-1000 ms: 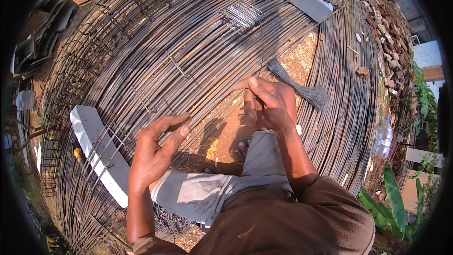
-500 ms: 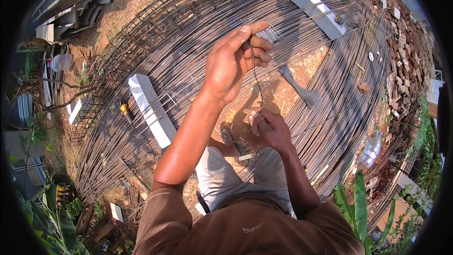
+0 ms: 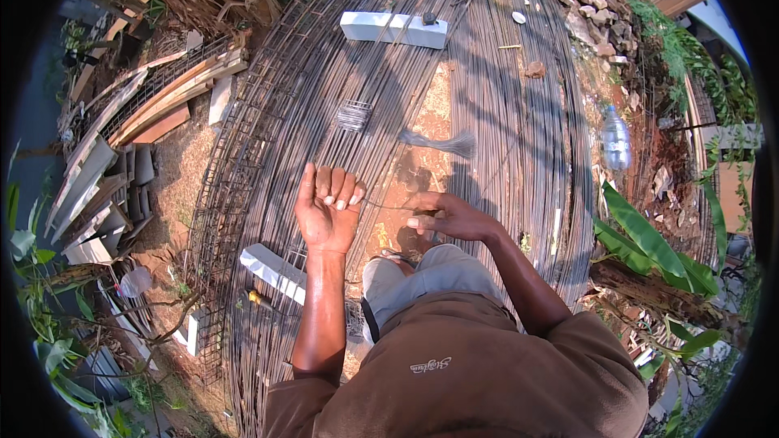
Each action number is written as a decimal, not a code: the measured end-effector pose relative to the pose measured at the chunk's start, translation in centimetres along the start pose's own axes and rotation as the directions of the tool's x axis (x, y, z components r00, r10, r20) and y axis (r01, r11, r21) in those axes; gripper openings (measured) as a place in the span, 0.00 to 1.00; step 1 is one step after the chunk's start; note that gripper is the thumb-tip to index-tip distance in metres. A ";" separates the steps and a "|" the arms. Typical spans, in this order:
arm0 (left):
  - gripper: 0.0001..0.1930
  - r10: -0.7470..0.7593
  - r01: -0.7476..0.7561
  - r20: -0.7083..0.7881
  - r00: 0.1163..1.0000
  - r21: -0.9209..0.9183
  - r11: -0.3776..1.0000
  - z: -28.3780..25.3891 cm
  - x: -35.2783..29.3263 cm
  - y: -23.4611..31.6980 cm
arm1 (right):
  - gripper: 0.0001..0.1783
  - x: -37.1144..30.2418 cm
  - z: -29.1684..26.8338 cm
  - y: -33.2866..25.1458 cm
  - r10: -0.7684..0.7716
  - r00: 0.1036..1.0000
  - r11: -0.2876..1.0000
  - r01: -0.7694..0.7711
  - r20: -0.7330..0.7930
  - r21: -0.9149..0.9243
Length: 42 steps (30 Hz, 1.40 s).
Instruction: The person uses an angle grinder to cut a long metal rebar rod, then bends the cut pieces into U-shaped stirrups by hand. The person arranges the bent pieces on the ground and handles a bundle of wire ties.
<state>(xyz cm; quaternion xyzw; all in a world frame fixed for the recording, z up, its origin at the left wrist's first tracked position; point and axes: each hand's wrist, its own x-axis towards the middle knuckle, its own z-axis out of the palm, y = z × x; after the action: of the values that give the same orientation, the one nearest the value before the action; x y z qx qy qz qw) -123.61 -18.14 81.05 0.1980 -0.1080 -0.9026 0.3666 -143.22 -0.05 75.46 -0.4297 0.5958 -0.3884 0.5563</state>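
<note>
A thin dark wire [image 3: 385, 207] runs nearly level between my two hands. My left hand [image 3: 326, 215], palm up with fingers curled, grips one end of it. To the right, my right hand [image 3: 453, 216] pinches the other end between thumb and fingers. Ahead of them, a bundle of thin grey tie wires [image 3: 442, 143] lies on the rebars [image 3: 519, 170]. A wound bundle of wire [image 3: 355, 117] rests further left on the bars.
Two white blocks, one far [image 3: 395, 30] and one near [image 3: 272, 272], lie across the rebars. A yellow-handled tool [image 3: 260, 300] is beside the near block. Rebar cages [image 3: 231, 154] line the left side. A plastic bottle [image 3: 616, 139] and a brick pile [image 3: 592, 0] lie right.
My view has swung round to the right. My left hand has come down beside my right, and the wire has gone from upright to nearly level; both hands still hold it.
</note>
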 end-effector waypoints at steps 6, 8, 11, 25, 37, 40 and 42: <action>0.26 -0.079 0.070 -0.066 0.995 -0.122 0.990 -1.3 -0.6 -5.9 | 0.22 0.2 -3.4 -4.2 0.194 0.945 0.981 -0.188 0.262 -0.048; 0.25 -0.101 0.090 -0.105 0.989 -0.110 0.990 -2.0 0.4 -6.3 | 0.19 0.6 -2.9 -3.1 0.142 0.973 0.990 -0.144 0.183 0.001; 0.21 -0.147 0.138 -0.240 0.960 -0.054 0.989 -1.2 3.1 -6.4 | 0.14 1.4 -3.1 -2.5 0.156 0.987 0.987 -0.158 0.043 0.041; 0.20 -0.268 0.107 0.189 0.945 0.595 0.797 12.3 32.9 -8.0 | 0.19 10.1 -19.2 -10.6 0.126 0.934 0.848 0.074 -0.336 0.524; 0.17 -0.084 -0.037 0.120 0.989 0.761 0.648 16.3 59.1 -17.3 | 0.16 25.1 -46.3 0.9 0.151 0.870 0.583 0.305 -0.469 0.753; 0.17 -0.147 0.148 -0.068 0.987 0.747 0.649 17.3 69.0 -22.8 | 0.15 27.6 -57.1 -2.0 0.066 0.984 0.713 0.070 -0.166 0.697; 0.18 -0.283 0.225 -0.054 0.958 0.755 0.616 23.0 73.7 -27.8 | 0.15 29.9 -62.9 -4.0 0.199 0.973 0.859 -0.229 0.113 0.459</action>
<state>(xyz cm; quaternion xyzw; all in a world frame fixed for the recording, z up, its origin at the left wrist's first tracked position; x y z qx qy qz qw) -199.01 -49.25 71.71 0.3136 -0.4561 -0.8247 0.1158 -205.94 -30.51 74.36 -0.2254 0.5109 -0.4433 0.7012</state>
